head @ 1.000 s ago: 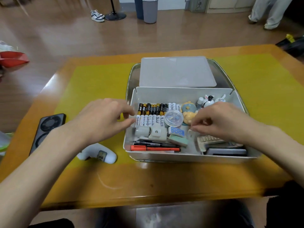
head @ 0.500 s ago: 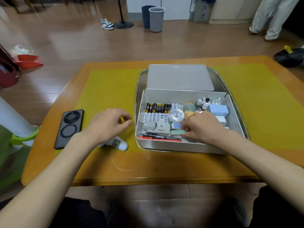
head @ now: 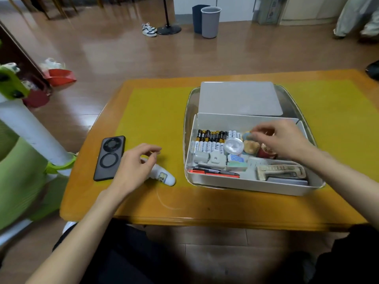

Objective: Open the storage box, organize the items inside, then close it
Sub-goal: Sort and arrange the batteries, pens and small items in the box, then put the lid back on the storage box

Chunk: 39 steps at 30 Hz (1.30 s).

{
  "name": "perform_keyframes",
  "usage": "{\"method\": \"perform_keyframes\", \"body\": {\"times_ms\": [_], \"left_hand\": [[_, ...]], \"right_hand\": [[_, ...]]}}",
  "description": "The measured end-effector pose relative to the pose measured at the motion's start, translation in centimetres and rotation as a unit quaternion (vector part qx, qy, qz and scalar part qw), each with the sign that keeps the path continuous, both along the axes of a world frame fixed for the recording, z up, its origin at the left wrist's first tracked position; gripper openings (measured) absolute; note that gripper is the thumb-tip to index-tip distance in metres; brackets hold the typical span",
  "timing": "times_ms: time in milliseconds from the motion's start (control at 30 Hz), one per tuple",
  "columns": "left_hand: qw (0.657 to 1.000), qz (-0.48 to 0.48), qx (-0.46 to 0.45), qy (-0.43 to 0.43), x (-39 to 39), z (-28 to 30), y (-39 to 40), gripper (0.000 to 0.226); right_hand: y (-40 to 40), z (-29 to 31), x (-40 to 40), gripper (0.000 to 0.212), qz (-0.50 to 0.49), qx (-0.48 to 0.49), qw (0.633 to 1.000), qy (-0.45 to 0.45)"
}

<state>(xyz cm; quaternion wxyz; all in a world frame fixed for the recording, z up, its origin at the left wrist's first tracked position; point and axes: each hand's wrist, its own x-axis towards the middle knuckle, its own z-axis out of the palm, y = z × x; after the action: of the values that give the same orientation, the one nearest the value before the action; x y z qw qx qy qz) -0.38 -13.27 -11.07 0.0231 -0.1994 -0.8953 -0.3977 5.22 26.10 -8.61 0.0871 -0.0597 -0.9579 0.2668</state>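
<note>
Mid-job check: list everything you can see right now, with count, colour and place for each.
box: one, white, open, on a tray right of centre
lid: one, grey, flat behind the box
tray: one, clear, under box and lid
batteries: two rows, black-gold and white, box back left
round case: one, clear, beside the batteries
pens: one black, one orange, box front left
erasers: two, blue-dotted and green, box middle
phone: one, black, table left
thermometer: one, white, under the left hand
table: one, orange, yellow mat
bins: two, grey and blue, floor behind
left hand: loose, holds nothing
right hand: over box back right, grip unclear
</note>
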Motion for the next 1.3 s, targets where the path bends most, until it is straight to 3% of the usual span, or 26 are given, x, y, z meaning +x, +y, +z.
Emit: {"method": "perform_keyframes", "body": {"times_ms": [200, 400, 533, 633, 767, 867, 1067, 1300], "left_hand": [[0.997, -0.001, 0.016, -0.077, -7.6, 1.8, 7.2, 0.019], [0.988, 0.005, 0.014, -0.153, -15.6, 2.0, 14.4, 0.023], [0.976, 0.043, -0.012, -0.212, -20.3, 1.2, 18.4, 0.017], [0.963, 0.068, -0.052, -0.257, -22.7, -0.1, 20.6, 0.015], [0.947, 0.081, -0.028, -0.309, -24.7, -2.1, 22.6, 0.015], [0.954, 0.074, -0.043, -0.288, -25.7, -3.2, 23.5, 0.012], [0.961, 0.131, 0.018, -0.244, -26.7, -3.6, 24.6, 0.041], [0.987, 0.129, 0.040, -0.086, -26.0, 1.1, 24.6, 0.024]], "right_hand": [[4.9, 0.2, -4.0, 0.016, -0.097, -0.119, 0.987, 0.045], [10.9, -0.9, -10.3, 0.030, -0.186, -0.201, 0.962, 0.008], [13.7, -2.3, -13.7, 0.034, -0.247, -0.208, 0.944, -0.068], [14.6, -3.7, -15.1, 0.027, -0.253, -0.230, 0.932, -0.120], [15.6, -5.4, -17.0, 0.015, -0.271, -0.256, 0.922, -0.106], [16.3, -6.5, -17.9, 0.021, -0.276, -0.261, 0.920, -0.099], [16.8, -7.6, -18.5, 0.024, -0.302, -0.300, 0.905, -0.029], [16.5, -2.5, -15.9, 0.024, -0.285, -0.300, 0.907, 0.077]]}}
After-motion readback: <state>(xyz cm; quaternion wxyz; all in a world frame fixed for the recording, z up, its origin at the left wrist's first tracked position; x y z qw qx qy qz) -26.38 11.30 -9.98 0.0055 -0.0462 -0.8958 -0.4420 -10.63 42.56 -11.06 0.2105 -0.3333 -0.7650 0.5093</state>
